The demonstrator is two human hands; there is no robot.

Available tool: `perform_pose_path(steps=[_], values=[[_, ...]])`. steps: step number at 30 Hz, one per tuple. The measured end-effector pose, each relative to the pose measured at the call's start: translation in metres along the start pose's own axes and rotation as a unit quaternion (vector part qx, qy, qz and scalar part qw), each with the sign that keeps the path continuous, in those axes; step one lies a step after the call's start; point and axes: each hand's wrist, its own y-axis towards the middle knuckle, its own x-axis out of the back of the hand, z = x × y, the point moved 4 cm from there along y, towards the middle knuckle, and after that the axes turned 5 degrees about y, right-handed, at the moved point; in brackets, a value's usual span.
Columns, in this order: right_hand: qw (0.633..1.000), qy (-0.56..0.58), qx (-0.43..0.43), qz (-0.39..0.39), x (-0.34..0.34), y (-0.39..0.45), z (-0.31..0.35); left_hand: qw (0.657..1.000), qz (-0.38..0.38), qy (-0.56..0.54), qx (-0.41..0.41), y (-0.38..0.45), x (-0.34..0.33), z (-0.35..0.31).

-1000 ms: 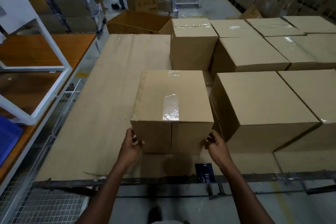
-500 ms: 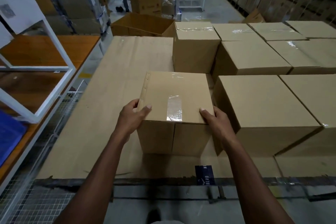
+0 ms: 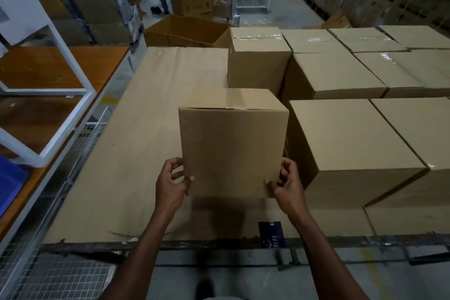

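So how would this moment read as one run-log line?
stage: handling small box | left hand: grips its near left corner | right hand: grips its near right corner | beneath: cardboard sheet | right of it: larger box

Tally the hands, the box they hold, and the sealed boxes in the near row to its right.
Hands: 2, left hand, right hand
Boxes held: 1, the held box
Sealed boxes to its right: 2, adjacent box, far-right box
Total: 5

dim indoor light | tape glare | soft shadows | wide-angle edge bending | slight blur
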Motion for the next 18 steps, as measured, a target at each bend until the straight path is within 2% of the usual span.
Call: perform_pose_path(steps=[6,12,15,18], values=[[0.999,-0.013,-0.043,-0.006,-0.001,-0.008,-0.039,0.999,0.003,0.014,0.041,-0.01,-0.009,0.034],[0.995,0.007,-0.102,0.009,0.002,-0.014,-0.06,0.994,0.036,0.084,0.067,-0.014,-0.003,0.057],[0.996,0.015,-0.088,-0.024,0.011,-0.015,-0.053,0.993,0.045,0.038,0.101,-0.008,0.008,0.057],[0.984,0.149,-0.065,-0.069,0.014,-0.021,-0.026,0.993,0.002,-0.068,0.094,-0.009,0.013,0.017]])
